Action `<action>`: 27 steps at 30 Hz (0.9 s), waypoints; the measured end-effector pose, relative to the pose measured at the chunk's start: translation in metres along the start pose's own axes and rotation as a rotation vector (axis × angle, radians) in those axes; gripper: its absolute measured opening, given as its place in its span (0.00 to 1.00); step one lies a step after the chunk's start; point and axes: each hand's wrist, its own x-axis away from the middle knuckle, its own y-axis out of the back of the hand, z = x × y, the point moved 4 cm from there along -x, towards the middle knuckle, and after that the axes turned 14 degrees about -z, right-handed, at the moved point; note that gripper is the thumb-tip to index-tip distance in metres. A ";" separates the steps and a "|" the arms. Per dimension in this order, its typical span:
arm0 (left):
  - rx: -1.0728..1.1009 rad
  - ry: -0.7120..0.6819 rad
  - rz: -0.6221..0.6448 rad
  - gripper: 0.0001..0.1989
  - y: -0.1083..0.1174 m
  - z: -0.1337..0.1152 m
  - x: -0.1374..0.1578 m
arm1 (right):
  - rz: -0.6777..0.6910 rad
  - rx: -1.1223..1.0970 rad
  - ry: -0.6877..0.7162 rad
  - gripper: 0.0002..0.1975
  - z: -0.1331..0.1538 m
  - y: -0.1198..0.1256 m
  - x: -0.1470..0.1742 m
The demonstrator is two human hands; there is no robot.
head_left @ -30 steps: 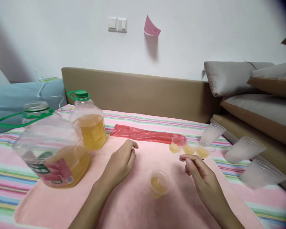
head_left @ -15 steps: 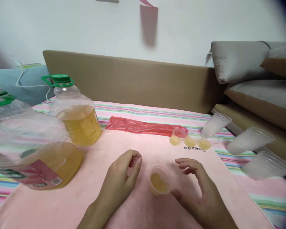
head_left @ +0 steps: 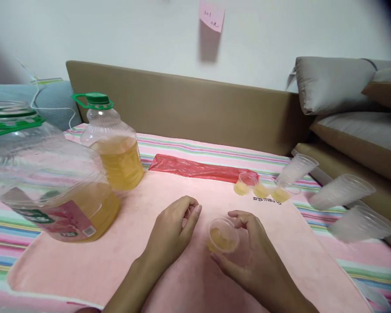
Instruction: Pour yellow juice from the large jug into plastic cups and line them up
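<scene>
A small clear plastic cup [head_left: 223,237] with yellow liquid in it stands on the pink cloth [head_left: 117,269]. My right hand [head_left: 247,248] curves around its right side, thumb at the front and fingers by the far rim. Those fingers are apart; whether they touch the cup is hard to tell. To the left of the cup, my left hand [head_left: 176,226] rests with fingers curled toward the thumb, and nothing shows in it. Several similar cups [head_left: 262,189] holding yellow liquid stand farther back on the right, by the printed lettering.
On the left are an uncapped large bottle [head_left: 61,187] and a green-capped bottle [head_left: 117,161], both part full of yellow liquid. A red plastic bag [head_left: 198,168] lies at the back. Stacks of clear cups [head_left: 342,191] lie at the right, near cushions [head_left: 345,87].
My right hand has moved left and closed in around the cup, which appears to stay in place. My left hand keeps its curled pose. The camera view has shifted slightly.
</scene>
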 end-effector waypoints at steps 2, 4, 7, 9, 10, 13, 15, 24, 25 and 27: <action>0.003 -0.006 0.004 0.13 0.000 0.000 0.000 | 0.046 -0.021 -0.032 0.27 0.000 -0.003 -0.001; 0.006 -0.011 0.015 0.13 -0.001 -0.001 0.000 | 0.067 -0.036 -0.055 0.27 0.001 -0.004 -0.001; 0.006 -0.018 0.032 0.13 -0.002 -0.001 0.000 | 0.073 -0.047 -0.055 0.25 0.002 -0.004 -0.002; 0.006 -0.021 0.037 0.13 -0.002 -0.001 0.000 | 0.076 -0.055 -0.063 0.24 0.001 -0.004 -0.002; 0.007 -0.023 0.039 0.13 -0.002 -0.001 0.000 | 0.083 -0.056 -0.062 0.23 0.001 -0.004 -0.002; 0.006 -0.022 0.042 0.14 -0.003 -0.001 0.000 | 0.076 -0.039 -0.046 0.21 0.001 -0.004 -0.003; 0.006 -0.017 0.043 0.14 -0.004 0.000 -0.001 | 0.052 -0.030 -0.049 0.21 0.001 -0.003 -0.005; 0.008 -0.019 0.030 0.14 -0.004 0.003 -0.006 | 0.001 0.080 0.069 0.17 0.011 0.018 -0.049; 0.008 -0.021 0.029 0.14 -0.004 0.003 -0.006 | 0.012 0.085 0.092 0.17 0.010 0.021 -0.059; 0.008 -0.023 0.023 0.14 -0.003 0.002 -0.006 | 0.044 0.088 0.130 0.18 0.007 0.025 -0.078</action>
